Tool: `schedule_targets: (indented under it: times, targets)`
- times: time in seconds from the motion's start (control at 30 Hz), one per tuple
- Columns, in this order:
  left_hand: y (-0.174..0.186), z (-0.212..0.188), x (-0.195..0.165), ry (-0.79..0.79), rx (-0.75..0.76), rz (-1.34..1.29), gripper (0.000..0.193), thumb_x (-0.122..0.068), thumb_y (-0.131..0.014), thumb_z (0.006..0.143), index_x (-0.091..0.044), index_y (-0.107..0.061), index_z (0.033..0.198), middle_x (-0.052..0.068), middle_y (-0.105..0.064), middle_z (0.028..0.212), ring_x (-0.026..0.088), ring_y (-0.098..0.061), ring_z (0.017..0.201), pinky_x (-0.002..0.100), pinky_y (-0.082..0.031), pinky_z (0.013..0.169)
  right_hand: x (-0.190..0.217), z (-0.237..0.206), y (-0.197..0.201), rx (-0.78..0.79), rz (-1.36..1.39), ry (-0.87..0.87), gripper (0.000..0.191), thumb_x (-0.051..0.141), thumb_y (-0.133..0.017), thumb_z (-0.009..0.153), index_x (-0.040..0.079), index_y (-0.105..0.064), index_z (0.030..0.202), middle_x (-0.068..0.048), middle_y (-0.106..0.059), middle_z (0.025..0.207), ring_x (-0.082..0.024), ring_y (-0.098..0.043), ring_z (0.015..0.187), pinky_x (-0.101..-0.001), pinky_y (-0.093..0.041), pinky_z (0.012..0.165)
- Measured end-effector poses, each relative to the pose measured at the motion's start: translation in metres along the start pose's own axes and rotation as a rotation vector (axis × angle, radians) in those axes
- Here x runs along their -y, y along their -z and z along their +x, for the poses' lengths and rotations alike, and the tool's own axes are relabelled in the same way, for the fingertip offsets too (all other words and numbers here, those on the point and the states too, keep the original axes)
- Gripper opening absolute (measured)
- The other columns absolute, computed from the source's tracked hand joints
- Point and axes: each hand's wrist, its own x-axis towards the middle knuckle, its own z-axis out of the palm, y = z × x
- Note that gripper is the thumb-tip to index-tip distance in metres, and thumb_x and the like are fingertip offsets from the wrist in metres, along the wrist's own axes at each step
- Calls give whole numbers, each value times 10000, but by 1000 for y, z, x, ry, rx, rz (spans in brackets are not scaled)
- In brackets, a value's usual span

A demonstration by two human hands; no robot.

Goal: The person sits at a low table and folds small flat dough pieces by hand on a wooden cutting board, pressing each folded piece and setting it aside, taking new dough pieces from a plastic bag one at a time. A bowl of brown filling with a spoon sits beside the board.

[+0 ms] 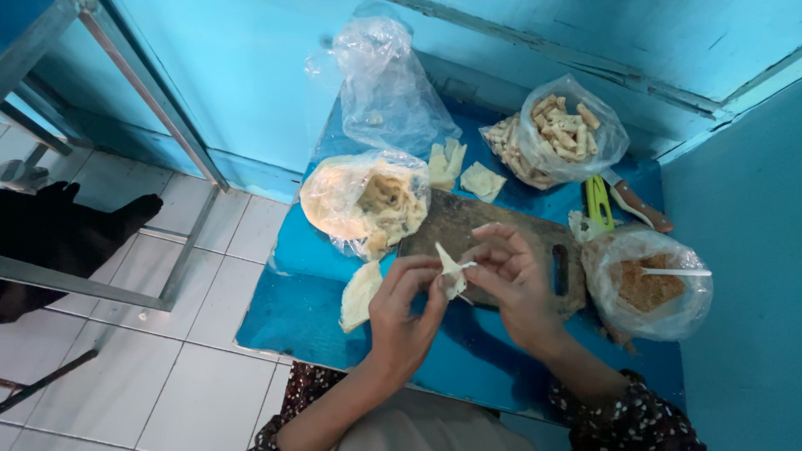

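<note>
A blue table (301, 309) lies under both hands, a dark cutting board (468, 225) just beyond them. Between them, the left hand (405, 305) and right hand (510, 276) pinch one small pale wrapper (451, 271), fingers closed on it.

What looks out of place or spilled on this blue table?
Nothing is spilled. One wrapper sheet lies off the cutting board, and a few rolls sit loose beside their bag. Both hands fold a wrapper.
</note>
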Motion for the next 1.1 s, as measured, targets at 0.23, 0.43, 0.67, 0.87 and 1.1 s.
schedule_targets:
  times: [0.23,0.43,0.67,0.87,1.1]
  targets:
    - [6,2,-7,-264,-11,225,242,21,-761,915,34,-671,1139,165,-671,1154,309,-711,978,369,-593,827,-13,-8,-4,79,-254,213,419,-51,-664,953,44,-496,1324,-118,-723,1089,-170,-719,1025,-313,-587,879]
    - [7,0,-2,-320,23,291,223,54,-748,901,62,-664,1107,172,-674,1130,329,-708,943,390,-589,800,-20,-14,-6,62,-439,376,403,-44,-688,955,37,-508,1306,-117,-727,1088,-176,-738,1032,-307,-611,887]
    - [8,0,3,-170,-44,180,159,50,-733,892,16,-674,1035,135,-712,1046,285,-739,901,348,-600,777,-21,-15,-3,-18,-324,337,414,-32,-716,936,45,-509,1286,-114,-708,1067,-163,-716,956,-290,-598,787]
    - [9,-2,3,37,-85,-45,107,53,-694,918,6,-688,1015,110,-738,1061,220,-781,858,300,-655,764,-11,-9,-4,-32,-86,184,449,-38,-704,919,42,-525,1323,-127,-705,1068,-180,-707,982,-305,-592,835]
    - [9,-5,2,-134,-71,53,131,51,-699,911,16,-686,1036,127,-724,1106,198,-735,953,287,-609,818,-7,-2,-3,-58,-202,61,476,-56,-766,840,42,-580,1268,-112,-690,1013,-161,-691,890,-296,-558,758]
